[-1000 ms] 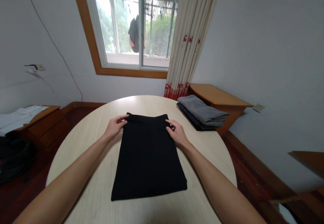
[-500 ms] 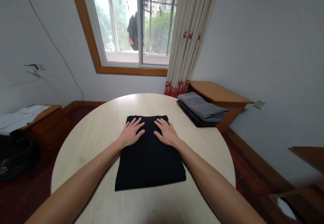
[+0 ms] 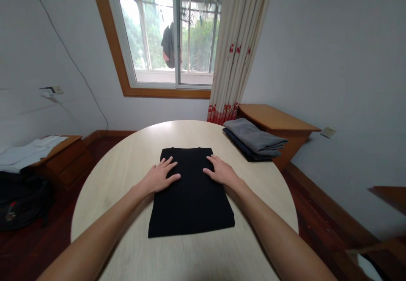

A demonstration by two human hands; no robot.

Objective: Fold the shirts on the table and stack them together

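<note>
Black garment point(image 3: 191, 192), folded mid-worktop point(image 3: 111, 179): left hand point(image 3: 159, 176) and right hand point(image 3: 222, 172), flat and empty, have slid apart, smoothing it.

- round light-wood bench point(image 3: 120, 162)
- folded black garment point(image 3: 190, 196) flat at centre of bench
- grey garment on dark one, stack point(image 3: 253, 139) at far right edge

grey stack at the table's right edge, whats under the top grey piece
Under the grey piece lies a darker folded piece, only its edges showing, on the table. Anything else between them is covered.
</note>
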